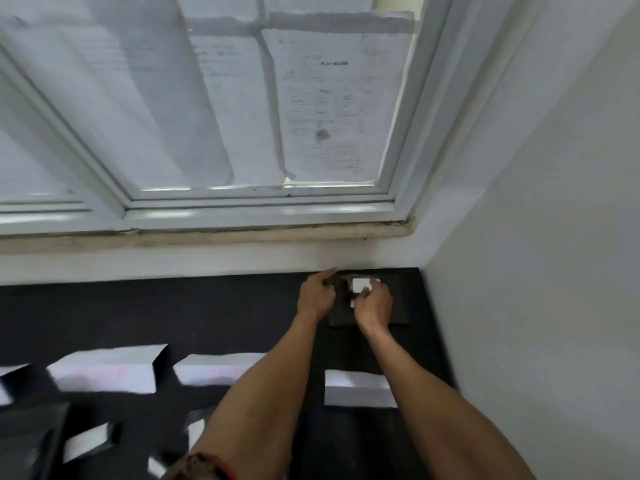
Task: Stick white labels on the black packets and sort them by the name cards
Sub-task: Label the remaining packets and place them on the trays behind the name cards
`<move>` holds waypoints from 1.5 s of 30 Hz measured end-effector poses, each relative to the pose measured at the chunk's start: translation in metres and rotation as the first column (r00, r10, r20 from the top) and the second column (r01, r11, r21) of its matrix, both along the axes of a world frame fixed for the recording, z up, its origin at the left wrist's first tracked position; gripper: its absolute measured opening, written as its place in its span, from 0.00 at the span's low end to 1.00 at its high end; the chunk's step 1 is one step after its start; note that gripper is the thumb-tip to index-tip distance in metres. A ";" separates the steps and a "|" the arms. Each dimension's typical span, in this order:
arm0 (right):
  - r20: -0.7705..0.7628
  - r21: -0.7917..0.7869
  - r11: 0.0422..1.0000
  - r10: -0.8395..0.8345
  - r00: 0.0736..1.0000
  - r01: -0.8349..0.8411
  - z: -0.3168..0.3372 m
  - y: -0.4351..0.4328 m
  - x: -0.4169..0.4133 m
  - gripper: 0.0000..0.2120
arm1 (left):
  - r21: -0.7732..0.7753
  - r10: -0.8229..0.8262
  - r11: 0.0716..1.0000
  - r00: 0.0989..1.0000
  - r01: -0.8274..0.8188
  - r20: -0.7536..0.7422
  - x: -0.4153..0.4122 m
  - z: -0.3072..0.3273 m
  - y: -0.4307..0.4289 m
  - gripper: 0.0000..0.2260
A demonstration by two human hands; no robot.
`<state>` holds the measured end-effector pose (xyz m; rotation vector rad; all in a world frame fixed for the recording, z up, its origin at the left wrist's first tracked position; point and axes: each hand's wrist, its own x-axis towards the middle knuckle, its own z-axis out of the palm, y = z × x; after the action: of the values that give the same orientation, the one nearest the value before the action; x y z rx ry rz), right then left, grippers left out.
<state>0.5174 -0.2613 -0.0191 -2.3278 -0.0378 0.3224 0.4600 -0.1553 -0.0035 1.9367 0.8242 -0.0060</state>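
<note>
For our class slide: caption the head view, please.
Right hand pinches a white label on a black packet, left hand alongside, beyond name cards.

packet (399,306) behind name cards (358,389), beside wall (536,271)

Writing on the name cards (104,374) is too blurred to read.

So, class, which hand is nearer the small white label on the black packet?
Right. The right hand pinches the white label at its near edge; the left hand sits to the label's left, at the black packet's left edge, not touching the label.
</note>
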 end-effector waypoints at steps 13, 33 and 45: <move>0.024 0.083 0.963 0.254 0.967 -0.255 0.032 0.103 -0.230 0.18 | -0.035 0.166 0.986 0.986 -0.166 0.024 -0.263 0.034 0.105 0.18; -0.262 -0.307 0.701 0.588 0.765 -0.644 -0.035 0.103 -0.435 0.18 | -0.317 0.128 0.914 0.922 -0.252 -0.365 -0.472 -0.045 0.119 0.23; -0.229 0.176 0.846 0.532 0.815 -0.503 -0.023 0.108 -0.431 0.15 | -0.568 0.266 0.735 0.928 -0.371 -0.262 -0.479 -0.043 0.127 0.14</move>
<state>0.0867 -0.1534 -0.0425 -2.1089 -0.5538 0.8889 -0.0194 -0.0286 -0.0470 1.1715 1.1021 -0.2052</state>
